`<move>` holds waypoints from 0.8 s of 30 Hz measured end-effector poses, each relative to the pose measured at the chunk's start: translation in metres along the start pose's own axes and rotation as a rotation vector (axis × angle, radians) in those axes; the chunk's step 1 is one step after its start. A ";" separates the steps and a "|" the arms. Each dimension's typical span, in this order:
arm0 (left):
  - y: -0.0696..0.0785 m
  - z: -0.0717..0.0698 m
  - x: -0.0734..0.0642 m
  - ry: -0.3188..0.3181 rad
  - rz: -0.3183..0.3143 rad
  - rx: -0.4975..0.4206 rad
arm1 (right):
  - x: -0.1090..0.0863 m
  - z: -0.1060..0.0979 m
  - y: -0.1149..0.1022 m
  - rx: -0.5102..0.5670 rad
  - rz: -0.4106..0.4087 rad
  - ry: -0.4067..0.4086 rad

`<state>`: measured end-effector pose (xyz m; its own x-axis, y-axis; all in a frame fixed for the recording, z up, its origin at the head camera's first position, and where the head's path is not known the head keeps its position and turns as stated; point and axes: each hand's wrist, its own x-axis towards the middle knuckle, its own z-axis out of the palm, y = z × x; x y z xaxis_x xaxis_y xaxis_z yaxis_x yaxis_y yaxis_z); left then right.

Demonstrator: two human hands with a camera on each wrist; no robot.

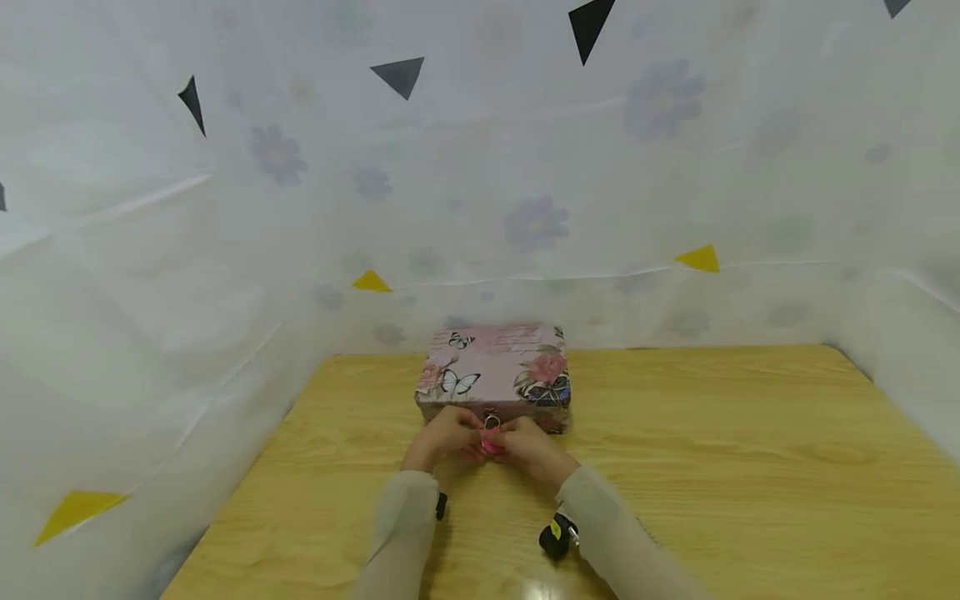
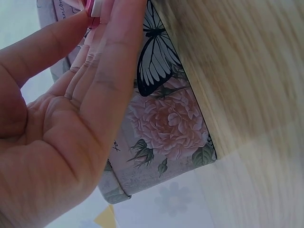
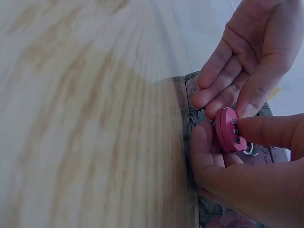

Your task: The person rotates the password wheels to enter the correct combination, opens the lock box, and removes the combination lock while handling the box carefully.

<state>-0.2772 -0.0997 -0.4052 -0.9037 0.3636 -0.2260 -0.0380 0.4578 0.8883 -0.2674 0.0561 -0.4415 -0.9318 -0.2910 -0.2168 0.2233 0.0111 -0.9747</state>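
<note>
A pink combination padlock [image 3: 228, 130] hangs by its metal shackle [image 1: 491, 422] at the front latch of a flowered box [image 1: 487, 367]. My right hand [image 1: 534, 450] grips the padlock, its thumb on the face with the number dials and its fingers curled behind. From the other side my left hand [image 1: 448, 433] pinches the padlock's edge with thumb and fingertips. In the left wrist view, only one end of the padlock [image 2: 95, 9] shows at the top, and that hand's fingers lie along the front of the box.
The box's closed lid bears butterflies and roses. It stands near the back edge of a wooden table [image 1: 720, 450], close to a white patterned sheet [image 1: 465, 183] hung around the table. A dark strapped device [image 1: 555, 537] sits at the right wrist.
</note>
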 end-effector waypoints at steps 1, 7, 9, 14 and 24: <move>0.000 0.001 0.001 -0.002 0.003 -0.002 | -0.001 -0.001 -0.001 -0.008 -0.003 -0.002; -0.001 0.002 0.000 0.001 0.005 -0.011 | -0.003 0.000 -0.003 -0.025 0.003 0.007; 0.000 0.001 -0.003 0.001 0.012 -0.008 | -0.002 0.002 -0.002 -0.026 0.011 0.023; -0.002 0.001 -0.006 0.008 0.013 -0.006 | -0.001 0.005 0.002 -0.029 0.018 0.039; 0.004 0.003 -0.001 -0.011 0.004 -0.011 | -0.003 -0.001 -0.001 0.005 0.003 0.049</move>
<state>-0.2748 -0.0955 -0.4022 -0.8993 0.3740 -0.2266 -0.0393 0.4470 0.8937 -0.2656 0.0579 -0.4401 -0.9439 -0.2442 -0.2221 0.2273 0.0070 -0.9738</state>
